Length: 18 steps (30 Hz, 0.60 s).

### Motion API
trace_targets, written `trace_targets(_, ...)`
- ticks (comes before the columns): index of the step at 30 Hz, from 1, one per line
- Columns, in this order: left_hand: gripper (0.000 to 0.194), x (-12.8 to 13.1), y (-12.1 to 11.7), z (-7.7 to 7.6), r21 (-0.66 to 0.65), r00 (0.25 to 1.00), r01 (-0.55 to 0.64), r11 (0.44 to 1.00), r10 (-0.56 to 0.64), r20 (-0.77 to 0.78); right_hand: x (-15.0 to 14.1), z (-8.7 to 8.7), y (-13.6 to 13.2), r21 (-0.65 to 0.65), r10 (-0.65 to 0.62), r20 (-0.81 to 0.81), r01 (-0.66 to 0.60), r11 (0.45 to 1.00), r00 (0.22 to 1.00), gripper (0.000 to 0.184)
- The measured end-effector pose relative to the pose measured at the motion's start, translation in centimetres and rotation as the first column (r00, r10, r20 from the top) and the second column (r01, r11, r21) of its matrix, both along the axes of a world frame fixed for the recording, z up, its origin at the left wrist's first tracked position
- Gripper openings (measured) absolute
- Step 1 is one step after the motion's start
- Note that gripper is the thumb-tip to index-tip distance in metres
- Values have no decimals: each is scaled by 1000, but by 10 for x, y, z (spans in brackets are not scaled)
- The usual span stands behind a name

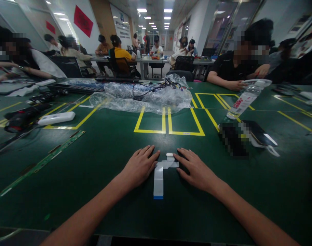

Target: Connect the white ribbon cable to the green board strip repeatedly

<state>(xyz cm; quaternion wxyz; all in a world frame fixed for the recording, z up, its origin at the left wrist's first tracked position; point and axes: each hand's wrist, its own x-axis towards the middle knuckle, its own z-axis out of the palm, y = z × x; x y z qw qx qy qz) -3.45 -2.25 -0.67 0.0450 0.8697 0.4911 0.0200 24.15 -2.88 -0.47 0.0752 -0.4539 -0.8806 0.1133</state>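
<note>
1. Ribbon cable (158, 177), white and flat with a blue end, lies on the green mat (107, 150) between both hands.
2. Left hand (139, 167), at nine o'clock of it, rests flat and released, fingertips touching its bent top.
3. Right hand (197, 171), at three o'clock, is likewise spread, grasping nothing.
4. Risk: pressing the fold could crease the cable.

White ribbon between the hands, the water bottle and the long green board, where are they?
white ribbon (158, 179), head view, middle of its long strip.
water bottle (241, 101), head view, on its label.
long green board (43, 163), head view, middle of its length.
</note>
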Motion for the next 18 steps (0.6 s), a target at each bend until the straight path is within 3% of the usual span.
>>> trace_targets(4, 57, -24, 2, 13, -94, 984, -162, 982, 154, -87, 2, -2, 1, -28, -2, -30, 2, 1000, 1000, 58)
trace_targets(8, 59, -69, 8, 16, -93, 938, -327, 940, 311, -155, 4, -3, 1, -45, 0, -33, -2, 999, 999, 59)
trace_targets(13, 68, -164, 7, -1, -17, 832, -539, 842, 529, -168, 4, -1, -1, -51, -16, -31, 14, 999, 999, 59)
trace_targets(18, 77, -268, -20, -28, 177, 628, -736, 653, 757, -181, 4, -2, -1, -40, -9, -43, 7, 999, 999, 58)
